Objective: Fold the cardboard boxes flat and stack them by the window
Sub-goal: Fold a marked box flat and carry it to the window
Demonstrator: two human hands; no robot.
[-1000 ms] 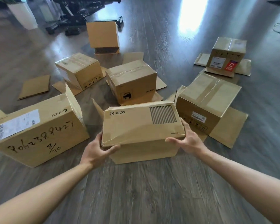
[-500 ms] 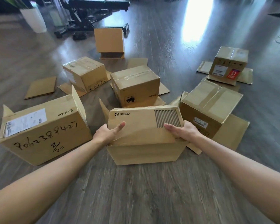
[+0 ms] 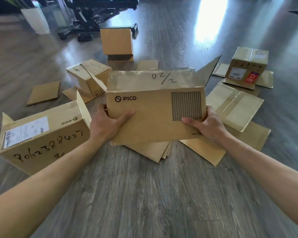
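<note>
Both hands grip the PICO box (image 3: 155, 107), held up off the floor (image 3: 144, 194) in front of the person. Left hand (image 3: 107, 125) is clamped on its left edge, thumb across the front face. Right hand (image 3: 206, 125) is on the right edge, thumb on the front below the striped patch. The loose bottom flaps (image 3: 151, 150) hang under it, fanned out.

Around it, all on the floor:
- Big box (image 3: 41, 134) to the left, just beside the left forearm, one flap sticking up.
- Smaller taped box (image 3: 88, 78) behind that, with a flat cardboard sheet (image 3: 44, 92) to its left.
- Upright open box (image 3: 117, 42) farther back, near black wheeled equipment (image 3: 93, 18).
- Taped box (image 3: 234, 107) right of the held one, partly hidden behind it and the right hand, sitting on spread flaps.
- Small box (image 3: 248, 67) at far right on its own splayed flaps.

Materials: plain brown corrugated cardboard throughout, clear glossy tape on several tops. Floor is grey wood-grain plank with a bright glare patch at the top.

Writing:
- Held box: "PICO" logo, a ribbed striped rectangle, marker "02/2" or similar on top.
- Big left box: "PICO", white shipping label, handwritten "906238842" plus one more unclear digit.
- Far-right box: white label plus a red sticker with a "D".
</note>
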